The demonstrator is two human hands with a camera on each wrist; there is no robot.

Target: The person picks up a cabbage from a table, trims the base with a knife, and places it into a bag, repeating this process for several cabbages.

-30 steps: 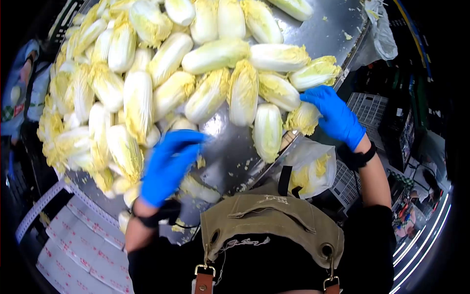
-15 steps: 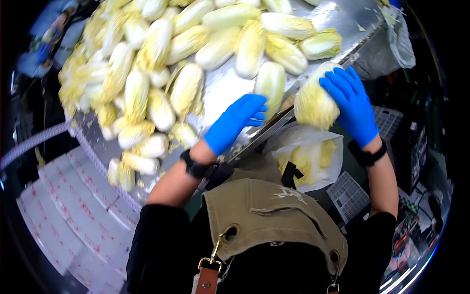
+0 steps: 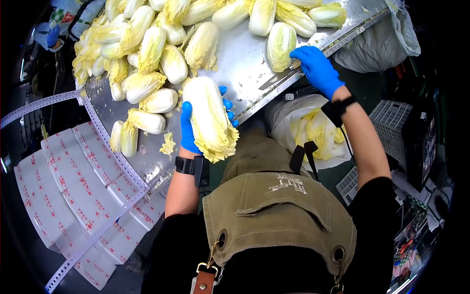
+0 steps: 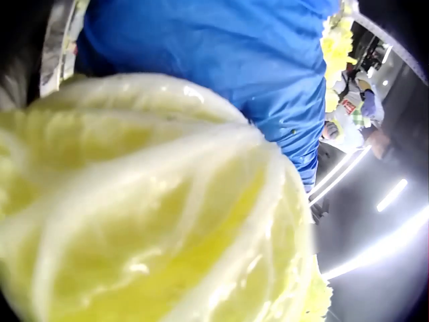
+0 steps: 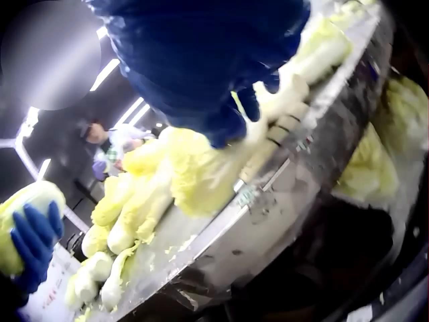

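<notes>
My blue-gloved left hand [image 3: 189,132] grips a napa cabbage [image 3: 207,115], its thumb on one side and fingertips showing round the other. The cabbage is held over the table's near edge, yellow leafy end toward me. In the left wrist view its leaves [image 4: 167,221] fill the lower part. My gloved right hand [image 3: 320,73] reaches over the table rim, fingertips close to a knife's wooden handle [image 5: 271,144] with dark bands and beside another napa cabbage [image 3: 281,46]. The handle shows outside the fingers in the right wrist view.
Many napa cabbages [image 3: 161,63] lie heaped on the metal table [image 3: 245,63]. Below its edge stands a plastic bag [image 3: 279,117] of yellow leaves, with another bag [image 3: 377,49] farther right. White boxes [image 3: 73,181] are stacked at left, grey crates [image 3: 389,125] at right.
The cabbage my right hand held at the table edge is now in my left hand, farther left. My right hand has let go and moved to the table rim. The view has shifted toward me.
</notes>
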